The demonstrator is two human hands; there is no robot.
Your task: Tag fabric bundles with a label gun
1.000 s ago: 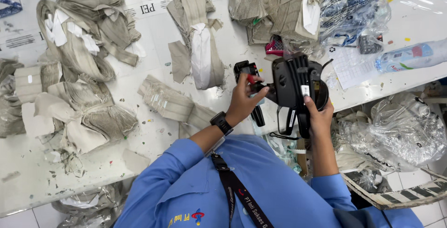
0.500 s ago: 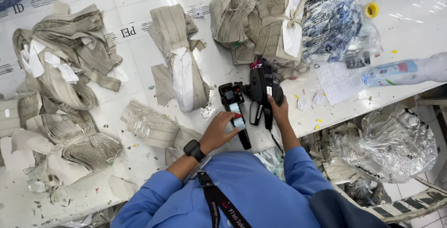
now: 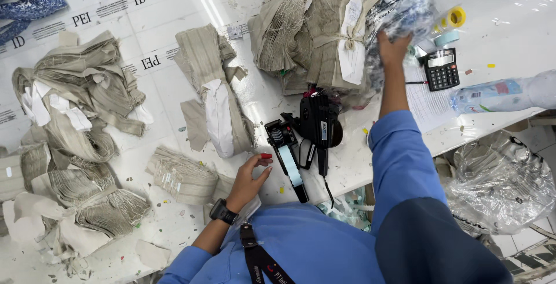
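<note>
While our right hand (image 3: 394, 49) reaches far across the table with its fingers spread over a clear plastic bag of blue-patterned pieces (image 3: 405, 6), touching it but not visibly closed around it, our left hand (image 3: 250, 177) rests near the table's edge with its fingers loosely curled and holding nothing. Just beside the left fingertips lie two black handheld tagging guns: the smaller one (image 3: 285, 156), with a pale strip along its handle, is nearest, and the larger one (image 3: 318, 124) lies against it on the right. Both sit on the white table (image 3: 174, 6), between our two arms. We wear a black watch (image 3: 223, 211) on the left wrist and blue sleeves. Behind the guns stand tied bundles of beige fabric (image 3: 313, 35), one with a white tag knotted to it. Another bundle with a white strip (image 3: 211, 87) lies to the left of the guns, and loose beige heaps (image 3: 75, 127) spread further left. Right of the reaching hand are a black calculator (image 3: 441, 68) and a yellow tape roll (image 3: 456, 16).
</note>
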